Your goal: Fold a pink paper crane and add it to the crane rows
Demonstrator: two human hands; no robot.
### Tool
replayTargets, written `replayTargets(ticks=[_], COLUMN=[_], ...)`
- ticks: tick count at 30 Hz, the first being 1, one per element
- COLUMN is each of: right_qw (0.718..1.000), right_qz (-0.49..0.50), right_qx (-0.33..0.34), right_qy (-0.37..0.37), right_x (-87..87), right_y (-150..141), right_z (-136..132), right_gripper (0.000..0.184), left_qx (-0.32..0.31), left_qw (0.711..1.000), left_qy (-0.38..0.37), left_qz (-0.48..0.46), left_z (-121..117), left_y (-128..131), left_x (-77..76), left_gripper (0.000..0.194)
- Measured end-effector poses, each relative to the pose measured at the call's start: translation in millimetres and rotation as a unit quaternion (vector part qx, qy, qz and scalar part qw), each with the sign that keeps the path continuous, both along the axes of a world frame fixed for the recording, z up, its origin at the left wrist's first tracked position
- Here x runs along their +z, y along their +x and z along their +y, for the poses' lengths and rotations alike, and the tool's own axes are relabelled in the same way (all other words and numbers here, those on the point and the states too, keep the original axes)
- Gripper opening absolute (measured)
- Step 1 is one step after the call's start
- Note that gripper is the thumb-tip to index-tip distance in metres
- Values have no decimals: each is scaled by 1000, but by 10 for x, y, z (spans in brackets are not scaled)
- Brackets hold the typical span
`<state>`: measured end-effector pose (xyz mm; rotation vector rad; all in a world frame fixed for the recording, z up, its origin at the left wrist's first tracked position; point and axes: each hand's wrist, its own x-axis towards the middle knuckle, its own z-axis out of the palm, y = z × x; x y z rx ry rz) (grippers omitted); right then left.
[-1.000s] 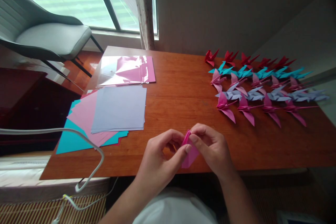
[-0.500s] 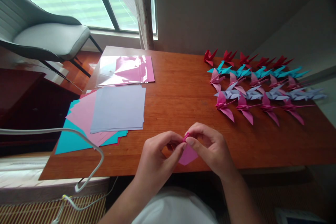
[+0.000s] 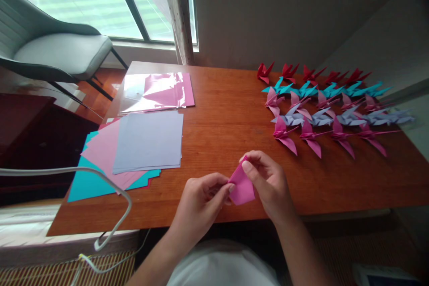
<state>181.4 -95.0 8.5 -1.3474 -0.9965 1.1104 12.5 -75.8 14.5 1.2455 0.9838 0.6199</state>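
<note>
A small folded sheet of bright pink origami paper (image 3: 243, 189) is held between my two hands, above the near edge of the table. My left hand (image 3: 203, 199) pinches its left corner between thumb and fingers. At the top right edge, my right hand (image 3: 268, 183) grips the paper, thumb in front and fingers behind. The paper's lower part hangs free as a flat, pointed shape. Fingertips behind the sheet are partly hidden.
Rows of folded paper cranes in red, turquoise (image 3: 306, 89), light pink, lavender and bright pink (image 3: 342, 138) stand on the wooden table (image 3: 221, 120) at right. Left lie lavender sheets (image 3: 149, 140), fanned coloured sheets (image 3: 90, 178) and a plastic packet (image 3: 157, 91). A white cable (image 3: 129, 201) crosses the near left.
The folded paper has turned and shows more of its face. My right hand has moved slightly up along its edge, while my left hand keeps its pinch a little lower.
</note>
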Motion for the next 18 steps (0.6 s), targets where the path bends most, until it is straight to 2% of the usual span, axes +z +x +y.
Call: replayTargets(ticks=[4,9,11,15,18], right_qw=[992,992,994,996,995], right_qz=[-26,-48,-32,-5,-24], right_qx=[111,103,88,69,81], right_qy=[-46,-59,-56,-57,-48], right_x=[2,-19,0,35,11], right_y=[33,49,31,5,17], right_z=[-1,-18,-16,-4,-2], right_gripper=[26,32,31,30,29], left_qx=[78,120,110,46,63], left_qw=[997,992,992,991,992], left_qy=[1,-22,-47,-100,-88], left_qz=[-21,-29,-50,-78,-64], left_z=[59,108,112,93,71], left_y=[18,43,54,68,72], left_x=[8,48,46,23,3], left_gripper=[23,27,26,28,30])
